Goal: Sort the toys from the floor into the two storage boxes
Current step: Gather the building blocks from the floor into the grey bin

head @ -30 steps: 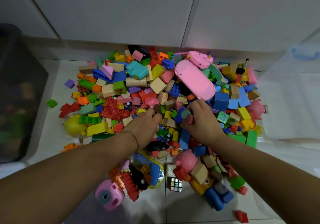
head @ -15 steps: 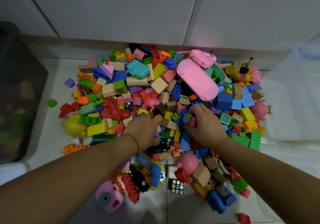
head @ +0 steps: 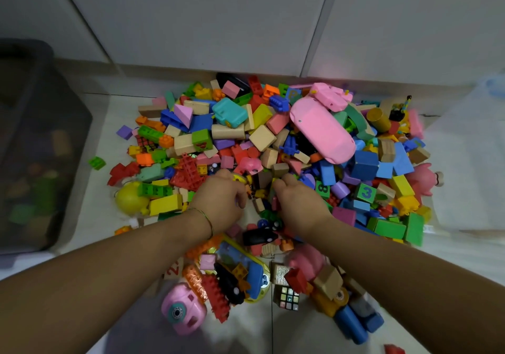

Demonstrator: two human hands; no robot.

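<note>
A big pile of toys [head: 262, 137] covers the floor: plastic bricks, wooden blocks and foam shapes in many colours. My left hand [head: 218, 203] and my right hand [head: 297, 203] are both dug into the middle of the pile, close together, knuckles up. Each hand's fingers are curled round small pieces. A pink and green piece shows under my right fingers. What my left hand grips is mostly hidden. A dark storage box [head: 41, 148] stands at the left and a translucent storage box [head: 464, 178] at the right.
A long pink toy case [head: 322, 132] lies on top of the pile at the back. Near me lie a pink toy camera [head: 181, 310], a puzzle cube [head: 288, 297] and a blue-and-yellow toy console [head: 246, 269]. A yellow ball [head: 128, 199] sits left. White cabinet doors stand behind.
Both hands have drawn closer together and sunk deeper into the pile's middle, fingers curling tighter round small pieces. The view has shifted slightly.
</note>
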